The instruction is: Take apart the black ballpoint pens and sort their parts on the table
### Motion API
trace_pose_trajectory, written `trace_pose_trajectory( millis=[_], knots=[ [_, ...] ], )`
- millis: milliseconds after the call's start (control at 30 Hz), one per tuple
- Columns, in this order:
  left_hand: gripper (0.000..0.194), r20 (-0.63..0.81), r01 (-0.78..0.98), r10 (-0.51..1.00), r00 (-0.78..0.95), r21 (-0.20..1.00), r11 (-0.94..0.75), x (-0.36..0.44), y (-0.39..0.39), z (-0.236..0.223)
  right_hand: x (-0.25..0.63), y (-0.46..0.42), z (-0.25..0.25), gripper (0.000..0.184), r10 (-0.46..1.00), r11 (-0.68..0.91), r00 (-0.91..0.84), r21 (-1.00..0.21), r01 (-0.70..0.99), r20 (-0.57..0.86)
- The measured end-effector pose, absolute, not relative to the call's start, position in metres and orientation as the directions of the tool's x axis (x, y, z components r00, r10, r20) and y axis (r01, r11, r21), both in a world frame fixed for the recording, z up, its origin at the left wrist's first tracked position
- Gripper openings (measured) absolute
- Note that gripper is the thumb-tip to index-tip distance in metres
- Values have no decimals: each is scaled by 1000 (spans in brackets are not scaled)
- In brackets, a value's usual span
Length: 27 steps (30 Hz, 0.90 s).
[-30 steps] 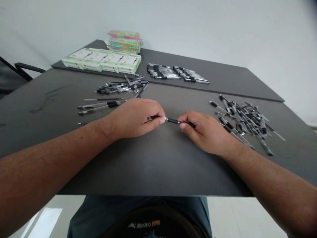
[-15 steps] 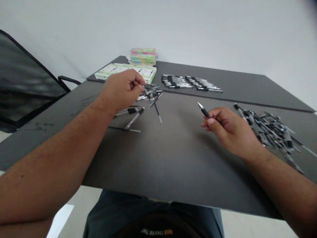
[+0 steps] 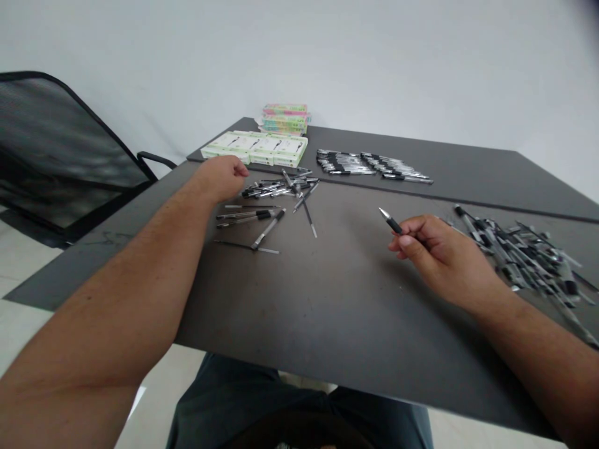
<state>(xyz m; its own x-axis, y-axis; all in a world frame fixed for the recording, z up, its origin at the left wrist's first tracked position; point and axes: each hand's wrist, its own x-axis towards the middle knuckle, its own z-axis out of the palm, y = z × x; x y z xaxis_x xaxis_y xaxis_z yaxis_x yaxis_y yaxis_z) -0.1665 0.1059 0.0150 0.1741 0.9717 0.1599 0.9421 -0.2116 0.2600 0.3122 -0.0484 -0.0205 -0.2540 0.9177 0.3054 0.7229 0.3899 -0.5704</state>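
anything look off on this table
Yes, the heap of pens on the right is a tangled, crisscrossed pile, while the rows of pens on the far panel lie neat and parallel. The loose pens by the left hand also lie at odd angles.

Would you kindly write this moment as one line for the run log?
left hand: near loose pens | right hand: holding pen
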Motion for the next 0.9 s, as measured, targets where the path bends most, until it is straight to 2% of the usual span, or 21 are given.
trace_pose_trajectory(
  millis=[233, 467, 900],
  knots=[
    [22, 129, 972, 983, 132, 176, -154, -165, 109, 16, 311, -48, -21, 23, 906, 416, -272, -557, 719, 325],
    [32, -57, 997, 998, 37, 76, -33, -152, 119, 10, 312, -48, -22, 26, 905, 417, -271, -561, 715, 327],
    [29, -85, 995, 995, 59, 89, -51, -151, 118, 12, 310, -48, -18, 25, 896, 439, -295, -551, 710, 333]
  ],
)
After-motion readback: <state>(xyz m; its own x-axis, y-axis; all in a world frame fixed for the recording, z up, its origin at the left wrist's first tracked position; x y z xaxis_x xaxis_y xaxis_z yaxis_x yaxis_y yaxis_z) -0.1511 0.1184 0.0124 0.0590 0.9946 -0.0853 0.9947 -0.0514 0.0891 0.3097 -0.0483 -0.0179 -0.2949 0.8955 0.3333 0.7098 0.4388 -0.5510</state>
